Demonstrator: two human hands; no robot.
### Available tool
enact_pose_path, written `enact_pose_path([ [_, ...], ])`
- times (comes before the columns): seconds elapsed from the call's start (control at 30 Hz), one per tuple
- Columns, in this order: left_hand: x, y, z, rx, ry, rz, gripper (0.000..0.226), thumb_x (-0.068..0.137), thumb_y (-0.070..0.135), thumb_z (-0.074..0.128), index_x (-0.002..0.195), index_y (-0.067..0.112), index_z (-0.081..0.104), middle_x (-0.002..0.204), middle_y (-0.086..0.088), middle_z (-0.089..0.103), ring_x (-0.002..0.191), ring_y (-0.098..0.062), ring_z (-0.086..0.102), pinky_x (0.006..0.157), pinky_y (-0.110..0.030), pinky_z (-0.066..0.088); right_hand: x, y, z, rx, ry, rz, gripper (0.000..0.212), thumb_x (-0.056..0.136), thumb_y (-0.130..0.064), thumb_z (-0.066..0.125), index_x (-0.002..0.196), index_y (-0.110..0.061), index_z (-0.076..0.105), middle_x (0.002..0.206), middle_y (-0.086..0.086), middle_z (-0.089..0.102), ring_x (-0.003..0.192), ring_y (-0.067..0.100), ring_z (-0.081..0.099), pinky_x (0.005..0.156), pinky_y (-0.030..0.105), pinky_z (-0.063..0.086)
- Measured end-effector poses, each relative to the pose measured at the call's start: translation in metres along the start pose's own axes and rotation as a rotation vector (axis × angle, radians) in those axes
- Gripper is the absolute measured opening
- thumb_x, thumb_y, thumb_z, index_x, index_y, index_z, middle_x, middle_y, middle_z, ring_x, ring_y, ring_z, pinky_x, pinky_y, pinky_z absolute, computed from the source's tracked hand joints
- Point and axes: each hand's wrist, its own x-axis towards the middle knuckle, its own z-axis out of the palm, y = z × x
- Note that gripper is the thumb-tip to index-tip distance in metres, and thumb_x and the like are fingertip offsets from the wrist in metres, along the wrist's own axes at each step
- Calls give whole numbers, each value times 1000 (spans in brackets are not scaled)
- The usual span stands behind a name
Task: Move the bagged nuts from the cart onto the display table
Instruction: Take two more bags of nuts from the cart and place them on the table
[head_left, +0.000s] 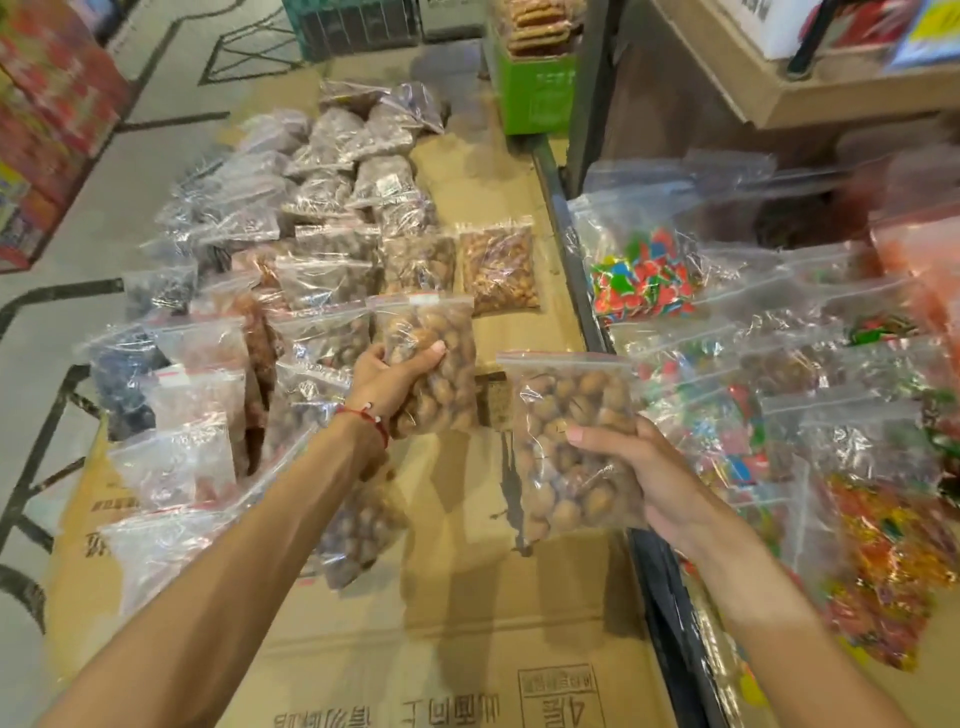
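At the centre of the frame the left hand (395, 374) curls its fingers round a clear zip bag (431, 322) packed with round brown nuts, over the flattened cardboard (467, 623). At centre right the right hand (644, 478) grasps a second nut bag (566, 400) of the same kind, thumb across its front. Rows of filled bags (332, 208), with darker and paler contents, lie on the cardboard toward the upper left, while right of the dark rail (571, 249) clear bags of bright sweets (644, 275) lie heaped, and a green crate (535, 88) at the top holds stacked brown packets.
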Motion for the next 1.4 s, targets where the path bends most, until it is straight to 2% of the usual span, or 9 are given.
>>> enact_pose_path([
  [0.07,30,15,-3,33,-14,21,33,81,20,87,107,8,70,89,-5,78,71,-13,74,63,-25,58,12,-9,7,13,-20,-17,20,73,-24,84,92,-23,86,96,8,82,84,22,79,77,33,63],
  [0.17,68,31,-5,71,-61,-4,64,75,29,91,127,6,63,110,-11,77,94,-24,77,80,-39,63,28,-19,17,32,-46,-30,13,76,-19,79,86,-23,86,91,7,82,77,19,79,66,28,62],
  [0.33,105,42,2,195,-109,-8,11,91,20,77,96,18,68,86,1,72,63,-5,69,57,-18,57,52,-24,24,11,9,6,16,73,-24,82,88,-24,86,94,10,81,80,24,78,70,32,63],
  [0.4,117,39,1,215,-106,-20,10,93,22,75,91,21,66,88,-4,73,71,-14,71,63,-22,59,58,-22,23,3,17,38,17,71,-28,84,88,-27,85,98,11,81,81,26,77,76,37,61],
  [0.47,126,37,-2,233,-131,-35,13,93,27,76,98,18,67,100,-14,75,89,-29,74,81,-37,62,62,-20,21,7,6,57,19,68,-30,88,87,-31,85,98,10,81,80,25,78,78,39,60],
  [0.7,136,20,6,272,122,21,34,94,32,72,119,17,55,115,-10,68,99,-26,65,95,-49,56,67,-10,12,21,4,66,17,77,-24,80,93,-20,84,92,11,81,76,25,78,66,31,62],
  [1.0,101,30,18,623,174,208,70,100,25,62,156,3,28,160,-18,33,148,-30,32,123,-41,27,60,-6,3,27,10,69,7,74,-24,82,77,-19,83,83,9,80,69,22,77,62,28,60],
  [1.23,10,14,-20,961,48,601,50,101,33,54,146,13,47,145,-10,49,132,-27,48,110,-44,45,45,-5,10,11,32,63,47,77,-26,82,121,-13,72,108,10,83,89,22,81,76,37,66],
  [1.4,-42,3,-40,1374,54,768,52,100,44,45,142,14,50,142,-9,54,129,-31,49,100,-48,51,49,5,16,3,-1,76,31,96,-14,75,127,-15,71,117,12,80,95,25,80,72,34,67],
])
